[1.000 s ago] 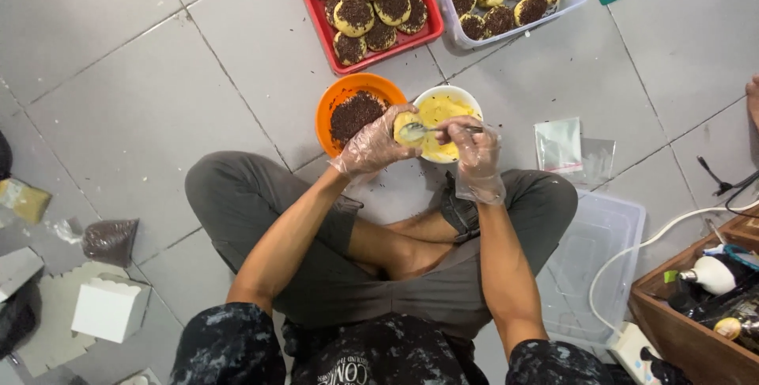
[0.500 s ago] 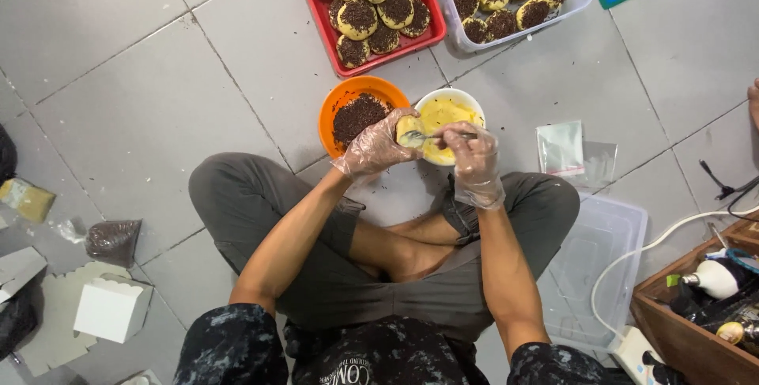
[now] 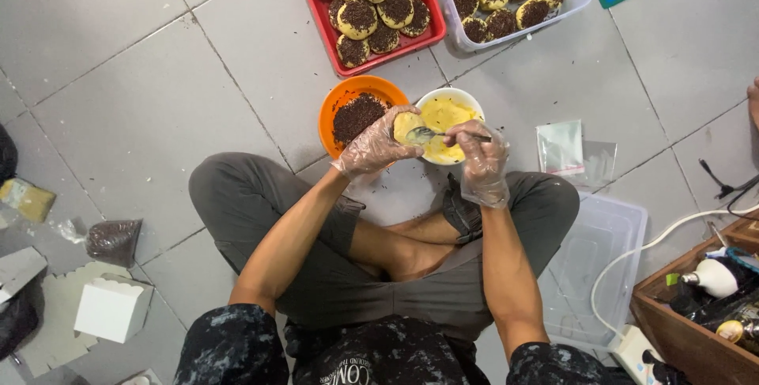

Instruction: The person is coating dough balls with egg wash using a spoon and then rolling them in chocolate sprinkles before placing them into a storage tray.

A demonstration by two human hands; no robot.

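Yellow cream going on: left hand (image 3: pixel 375 146) cups a cookie (image 3: pixel 406 125), right hand (image 3: pixel 478 156) pinches a spoon (image 3: pixel 431 133) (sprinkle dip in orange bowl (image 3: pixel 336 104) likely next)

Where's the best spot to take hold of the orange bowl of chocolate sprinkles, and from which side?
Take the orange bowl by its far-left rim, coming from the bare floor side. That arc of rim is exposed, while the left hand overlaps the near-right edge and the white bowl crowds its right side.

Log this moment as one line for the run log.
left hand: holds round pastry | right hand: spoon on it | white bowl, orange bowl beside
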